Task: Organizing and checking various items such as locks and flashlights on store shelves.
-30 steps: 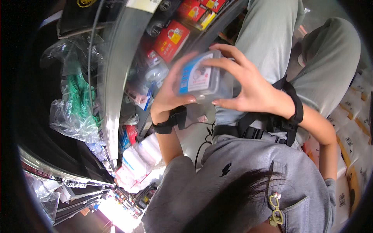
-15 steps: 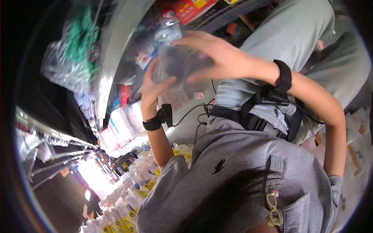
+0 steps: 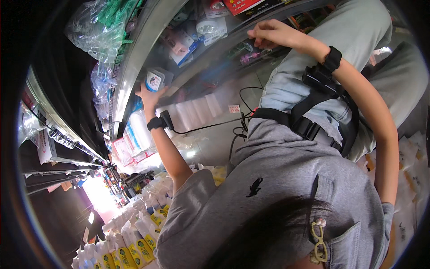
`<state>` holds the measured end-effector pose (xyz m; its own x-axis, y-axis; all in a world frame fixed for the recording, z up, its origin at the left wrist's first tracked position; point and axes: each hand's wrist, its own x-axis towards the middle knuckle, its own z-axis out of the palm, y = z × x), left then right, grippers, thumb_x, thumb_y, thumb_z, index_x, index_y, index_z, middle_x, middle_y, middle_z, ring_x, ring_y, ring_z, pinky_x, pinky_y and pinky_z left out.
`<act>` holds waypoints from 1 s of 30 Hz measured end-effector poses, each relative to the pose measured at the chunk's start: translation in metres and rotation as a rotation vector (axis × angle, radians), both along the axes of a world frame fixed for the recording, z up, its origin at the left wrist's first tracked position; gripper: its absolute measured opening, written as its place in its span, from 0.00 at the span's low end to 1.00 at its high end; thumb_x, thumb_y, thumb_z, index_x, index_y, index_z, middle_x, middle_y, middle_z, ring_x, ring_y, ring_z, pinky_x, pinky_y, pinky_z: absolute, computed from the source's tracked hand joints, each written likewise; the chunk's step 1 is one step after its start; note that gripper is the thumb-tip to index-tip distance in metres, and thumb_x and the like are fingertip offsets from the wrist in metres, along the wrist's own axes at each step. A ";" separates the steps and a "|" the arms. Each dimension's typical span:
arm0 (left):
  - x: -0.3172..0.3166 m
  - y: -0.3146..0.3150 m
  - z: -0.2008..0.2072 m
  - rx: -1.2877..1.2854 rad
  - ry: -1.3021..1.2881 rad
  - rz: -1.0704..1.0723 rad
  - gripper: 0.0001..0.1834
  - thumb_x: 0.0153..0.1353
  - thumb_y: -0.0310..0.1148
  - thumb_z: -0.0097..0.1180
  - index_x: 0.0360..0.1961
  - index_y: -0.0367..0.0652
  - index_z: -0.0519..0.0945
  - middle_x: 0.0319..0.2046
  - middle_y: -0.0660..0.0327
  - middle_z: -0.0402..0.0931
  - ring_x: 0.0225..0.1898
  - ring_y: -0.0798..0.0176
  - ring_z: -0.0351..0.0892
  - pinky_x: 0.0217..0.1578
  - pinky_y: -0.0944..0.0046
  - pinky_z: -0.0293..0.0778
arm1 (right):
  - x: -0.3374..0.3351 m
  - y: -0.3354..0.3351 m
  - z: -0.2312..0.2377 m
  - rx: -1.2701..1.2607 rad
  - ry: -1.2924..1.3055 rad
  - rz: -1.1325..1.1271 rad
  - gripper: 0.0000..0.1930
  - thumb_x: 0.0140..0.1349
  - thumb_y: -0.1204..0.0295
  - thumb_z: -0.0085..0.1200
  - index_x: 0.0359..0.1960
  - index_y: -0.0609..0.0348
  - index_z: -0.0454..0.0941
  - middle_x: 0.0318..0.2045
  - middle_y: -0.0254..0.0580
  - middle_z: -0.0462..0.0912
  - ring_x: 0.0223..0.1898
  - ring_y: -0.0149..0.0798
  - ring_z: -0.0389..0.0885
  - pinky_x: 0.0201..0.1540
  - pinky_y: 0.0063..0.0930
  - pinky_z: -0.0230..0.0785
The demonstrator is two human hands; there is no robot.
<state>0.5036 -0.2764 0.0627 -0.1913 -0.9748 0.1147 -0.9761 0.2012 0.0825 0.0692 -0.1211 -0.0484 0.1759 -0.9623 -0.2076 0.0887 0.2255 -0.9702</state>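
A clear plastic tub (image 3: pixel 166 77) with a white and blue label sits at the fingers of my left hand (image 3: pixel 149 95), beside the pale metal shelf edge at the left. My left fingers and thumb are spread round its near end and grip it. My right hand (image 3: pixel 273 35) is held apart from it, above the edge of the shelf on the far side. Its fingers are loosely bent, with some space between them, and nothing shows in them. Each wrist wears a black strap, and a black cable runs from the left one.
Boxed goods, including a blue and white box (image 3: pixel 183 53) and a red box (image 3: pixel 242 5), lie on the far shelf. A row of translucent white packs (image 3: pixel 197 112) lies below it. Green and clear plastic bags (image 3: pixel 96 29) hang at upper left. Yellow and white packs (image 3: pixel 130 251) fill the lower left.
The tub, earlier between both hands, has moved left with my left hand. My right hand has let go and moved up and right. The view has shifted slightly.
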 end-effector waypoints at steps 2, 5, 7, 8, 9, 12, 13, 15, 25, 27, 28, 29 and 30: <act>0.015 -0.019 -0.004 -0.073 -0.083 -0.088 0.52 0.28 0.42 0.75 0.57 0.33 0.64 0.54 0.39 0.60 0.55 0.47 0.60 0.56 0.56 0.58 | 0.008 0.004 0.003 -0.062 0.069 0.006 0.19 0.61 0.51 0.50 0.36 0.55 0.74 0.31 0.31 0.78 0.35 0.27 0.77 0.39 0.20 0.70; -0.011 -0.041 -0.009 0.265 0.204 0.042 0.51 0.29 0.39 0.74 0.56 0.31 0.63 0.53 0.41 0.66 0.56 0.53 0.66 0.58 0.62 0.57 | -0.002 0.007 -0.011 -0.046 0.064 -0.041 0.17 0.62 0.54 0.51 0.34 0.56 0.74 0.28 0.30 0.77 0.33 0.25 0.76 0.37 0.18 0.69; -0.015 -0.052 -0.011 0.274 0.068 -0.046 0.51 0.29 0.37 0.74 0.57 0.30 0.62 0.54 0.42 0.66 0.57 0.52 0.64 0.58 0.63 0.57 | -0.003 0.008 -0.009 -0.055 0.051 -0.035 0.14 0.62 0.58 0.53 0.34 0.58 0.74 0.26 0.30 0.76 0.30 0.24 0.73 0.34 0.17 0.67; -0.016 -0.056 -0.012 0.280 -0.059 -0.131 0.52 0.29 0.36 0.74 0.58 0.30 0.62 0.55 0.44 0.65 0.58 0.51 0.63 0.58 0.64 0.57 | -0.002 0.007 -0.008 -0.050 0.042 -0.038 0.14 0.62 0.58 0.53 0.34 0.58 0.74 0.26 0.30 0.76 0.30 0.24 0.73 0.34 0.17 0.67; -0.014 -0.057 -0.017 0.258 -0.123 -0.119 0.53 0.29 0.35 0.73 0.59 0.31 0.61 0.57 0.46 0.65 0.59 0.51 0.62 0.59 0.64 0.57 | -0.002 0.009 -0.007 -0.064 0.073 -0.028 0.14 0.62 0.59 0.53 0.35 0.58 0.74 0.27 0.31 0.76 0.30 0.24 0.73 0.34 0.18 0.67; -0.004 -0.065 -0.021 0.420 -0.017 -0.090 0.54 0.28 0.36 0.73 0.60 0.32 0.60 0.58 0.46 0.64 0.60 0.52 0.61 0.60 0.64 0.56 | 0.003 0.009 -0.010 -0.100 0.134 -0.034 0.14 0.62 0.60 0.53 0.36 0.60 0.75 0.27 0.32 0.77 0.29 0.25 0.73 0.34 0.19 0.67; -0.017 -0.059 -0.017 0.430 0.038 -0.078 0.40 0.35 0.36 0.70 0.53 0.34 0.69 0.39 0.52 0.77 0.34 0.55 0.78 0.37 0.60 0.73 | 0.001 0.009 -0.014 -0.133 0.174 -0.062 0.14 0.62 0.61 0.53 0.37 0.61 0.75 0.27 0.33 0.77 0.30 0.25 0.73 0.34 0.19 0.67; 0.004 -0.087 -0.002 0.614 0.187 0.207 0.39 0.37 0.38 0.69 0.53 0.36 0.70 0.45 0.52 0.75 0.45 0.53 0.73 0.47 0.61 0.67 | 0.003 0.010 -0.019 -0.174 0.178 -0.082 0.14 0.62 0.62 0.52 0.37 0.62 0.75 0.27 0.33 0.78 0.30 0.26 0.73 0.34 0.20 0.67; -0.032 -0.149 -0.039 0.020 0.060 -0.185 0.21 0.46 0.43 0.62 0.35 0.35 0.79 0.32 0.49 0.78 0.34 0.50 0.78 0.36 0.57 0.71 | 0.004 0.017 -0.016 -0.348 0.406 -0.108 0.15 0.57 0.62 0.54 0.33 0.64 0.78 0.27 0.50 0.80 0.31 0.47 0.79 0.37 0.34 0.70; -0.044 -0.154 -0.041 0.025 -0.035 -0.208 0.22 0.46 0.43 0.62 0.36 0.35 0.79 0.32 0.49 0.78 0.35 0.50 0.77 0.37 0.57 0.71 | 0.003 0.018 -0.010 -0.350 0.436 -0.100 0.12 0.58 0.65 0.53 0.33 0.64 0.76 0.25 0.47 0.78 0.28 0.42 0.77 0.33 0.31 0.67; -0.045 -0.155 -0.040 0.055 -0.067 -0.195 0.22 0.46 0.43 0.62 0.36 0.35 0.79 0.33 0.48 0.78 0.35 0.50 0.77 0.38 0.57 0.71 | 0.003 0.020 -0.009 -0.363 0.471 -0.083 0.10 0.59 0.68 0.53 0.33 0.63 0.74 0.22 0.43 0.76 0.25 0.37 0.75 0.30 0.28 0.65; -0.044 -0.154 -0.038 0.078 -0.094 -0.186 0.22 0.46 0.43 0.62 0.36 0.35 0.79 0.33 0.48 0.78 0.35 0.50 0.77 0.38 0.57 0.70 | 0.005 0.021 -0.012 -0.359 0.467 -0.086 0.10 0.59 0.68 0.53 0.33 0.63 0.74 0.22 0.43 0.76 0.25 0.37 0.75 0.30 0.28 0.65; -0.043 -0.154 -0.036 0.103 -0.111 -0.182 0.22 0.46 0.42 0.62 0.36 0.35 0.79 0.33 0.48 0.78 0.36 0.50 0.77 0.39 0.57 0.70 | 0.005 0.020 -0.016 -0.382 0.464 -0.114 0.10 0.59 0.68 0.53 0.33 0.64 0.74 0.22 0.43 0.76 0.25 0.37 0.75 0.30 0.29 0.65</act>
